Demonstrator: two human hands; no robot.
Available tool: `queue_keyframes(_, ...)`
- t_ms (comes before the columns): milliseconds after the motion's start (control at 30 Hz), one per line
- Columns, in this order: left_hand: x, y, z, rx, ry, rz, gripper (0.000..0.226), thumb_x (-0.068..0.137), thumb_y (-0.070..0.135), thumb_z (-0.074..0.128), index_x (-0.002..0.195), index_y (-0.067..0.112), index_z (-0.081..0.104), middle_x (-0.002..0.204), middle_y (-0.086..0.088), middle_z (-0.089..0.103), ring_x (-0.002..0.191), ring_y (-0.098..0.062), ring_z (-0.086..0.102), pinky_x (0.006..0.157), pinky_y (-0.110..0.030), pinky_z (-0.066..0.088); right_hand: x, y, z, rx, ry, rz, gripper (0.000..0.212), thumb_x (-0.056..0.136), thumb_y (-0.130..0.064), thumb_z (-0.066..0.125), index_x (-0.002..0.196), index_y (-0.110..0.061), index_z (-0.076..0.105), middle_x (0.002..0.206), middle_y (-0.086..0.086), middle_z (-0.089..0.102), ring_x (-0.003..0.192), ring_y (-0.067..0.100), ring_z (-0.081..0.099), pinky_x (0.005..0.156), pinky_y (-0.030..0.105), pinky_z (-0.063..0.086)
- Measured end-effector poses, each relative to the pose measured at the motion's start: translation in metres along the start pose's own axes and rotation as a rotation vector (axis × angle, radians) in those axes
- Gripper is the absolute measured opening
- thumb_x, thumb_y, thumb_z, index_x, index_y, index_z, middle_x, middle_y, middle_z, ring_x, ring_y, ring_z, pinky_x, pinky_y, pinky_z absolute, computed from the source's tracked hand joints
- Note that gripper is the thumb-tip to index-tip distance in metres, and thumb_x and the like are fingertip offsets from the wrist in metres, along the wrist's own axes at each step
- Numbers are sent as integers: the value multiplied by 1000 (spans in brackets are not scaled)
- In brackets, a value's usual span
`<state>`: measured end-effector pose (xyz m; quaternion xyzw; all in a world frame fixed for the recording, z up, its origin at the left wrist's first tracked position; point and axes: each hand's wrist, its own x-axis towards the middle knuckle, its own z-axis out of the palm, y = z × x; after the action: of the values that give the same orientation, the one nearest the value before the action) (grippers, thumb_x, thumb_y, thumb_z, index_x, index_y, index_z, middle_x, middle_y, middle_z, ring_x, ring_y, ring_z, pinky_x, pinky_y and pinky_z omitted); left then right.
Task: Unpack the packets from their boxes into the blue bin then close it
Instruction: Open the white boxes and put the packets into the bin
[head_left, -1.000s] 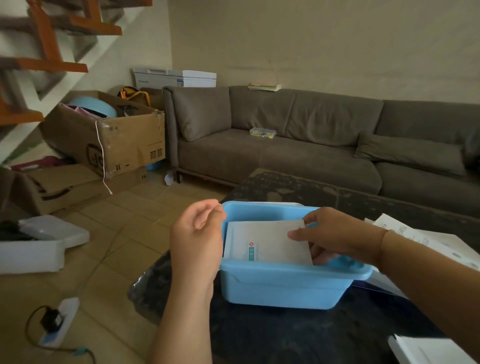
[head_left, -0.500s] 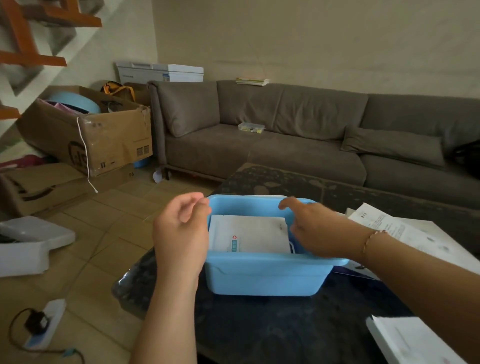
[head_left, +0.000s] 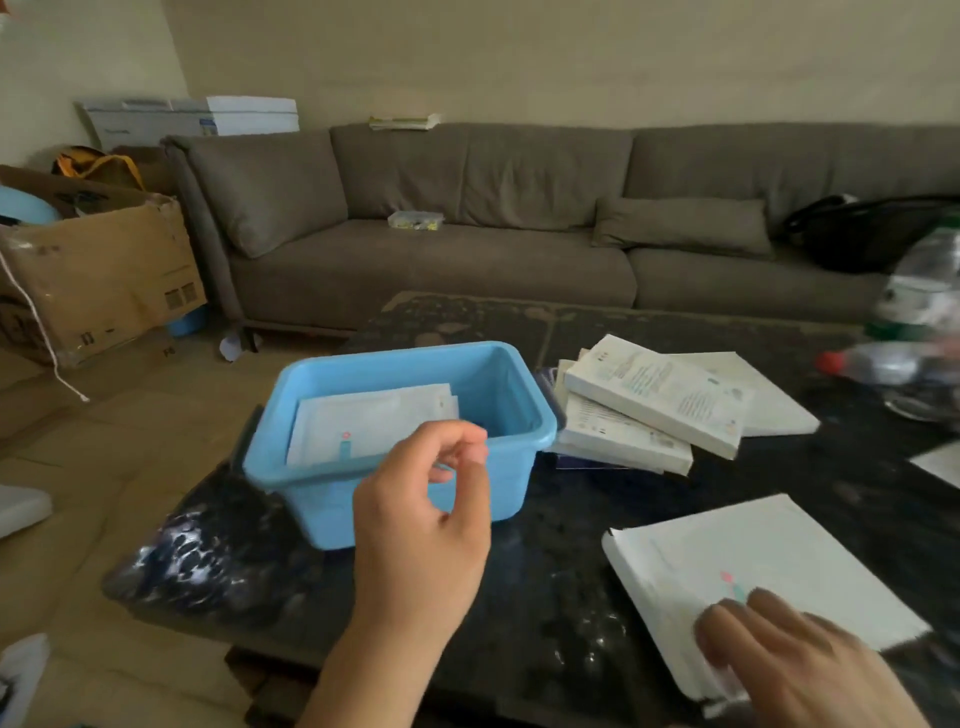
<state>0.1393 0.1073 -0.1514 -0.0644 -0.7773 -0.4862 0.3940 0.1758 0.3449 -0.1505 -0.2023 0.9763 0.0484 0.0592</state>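
The blue bin (head_left: 514, 395) stands open on the dark table (head_left: 545, 571), with white packets (head_left: 363, 423) lying inside it. My left hand (head_left: 423, 535) hovers in front of the bin's near wall, fingers loosely curled and holding nothing. My right hand (head_left: 795, 660) lies with straight fingers on the near corner of a white box (head_left: 753, 566) at the table's front right. A stack of white boxes (head_left: 654, 402) lies just right of the bin. No lid is visible.
Clear plastic bottles (head_left: 893, 358) lie blurred at the table's right edge. A grey sofa (head_left: 467, 249) runs behind the table. Cardboard boxes (head_left: 98, 270) stand on the tiled floor at the left.
My right hand left the bin and came down to the white box at the front right. My left hand moved from the bin's left rim to its front. The view turned right.
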Motion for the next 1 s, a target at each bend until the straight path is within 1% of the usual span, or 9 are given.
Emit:
queue_keyframes(67,-11,5,11,31,-71,27,21,88,37,56,87,20,69,84,13,70,80,1,62,69,-3,45,-2,3,9,60,53,-20,49,88,-74,39,118,-37,49,104,-25,47,92,7,36,83,20,34)
queue_keyframes(133,-21,10,21,33,-137,37,13,91,29,60,87,21,69,79,14,69,74,0,61,62,-4,44,-2,14,24,34,168,-64,44,87,-71,40,80,-33,61,77,-18,59,65,6,44,61,18,33)
queue_keyframes(167,-25,12,25,36,-188,30,14,93,30,59,87,23,69,76,15,67,69,-1,61,58,-5,43,-4,19,32,34,276,-95,38,81,-65,47,65,-32,57,61,-15,55,52,7,45,52,16,28)
queue_keyframes(233,-32,15,32,92,-349,-18,11,91,34,61,84,28,68,71,18,65,66,-2,61,55,-7,44,-7,25,44,15,419,-130,25,68,-51,54,55,-30,51,51,-12,48,44,12,48,42,19,26)
queue_keyframes(333,-39,16,43,127,-636,-72,4,88,32,68,84,33,69,74,18,66,76,-2,64,63,-12,49,-11,28,46,85,559,-78,27,74,-44,53,55,-26,48,52,-12,47,47,14,47,39,24,34)
queue_keyframes(400,-44,22,52,101,-754,7,6,87,36,65,89,33,70,85,21,66,85,1,63,69,-12,49,-13,33,41,171,688,-7,34,83,-43,51,56,-24,44,53,-12,46,49,14,48,40,26,36)
queue_keyframes(600,-60,39,81,-51,-835,255,33,88,29,59,119,27,69,126,21,64,118,5,57,96,-20,51,-15,45,39,504,818,62,52,100,-53,31,60,-23,45,59,-14,44,59,7,47,53,29,38)
queue_keyframes(833,-62,46,98,35,-881,442,39,91,31,57,130,33,55,136,20,52,107,-6,63,81,-22,56,-17,52,40,620,937,89,43,100,-47,37,62,-28,37,59,-14,40,59,7,44,52,33,38)
queue_keyframes(1000,-59,44,102,55,-874,517,25,99,40,50,121,33,60,122,18,60,88,-9,66,63,-16,49,-15,53,41,593,951,71,43,100,-46,37,62,-26,38,58,-16,37,58,6,42,51,33,39)
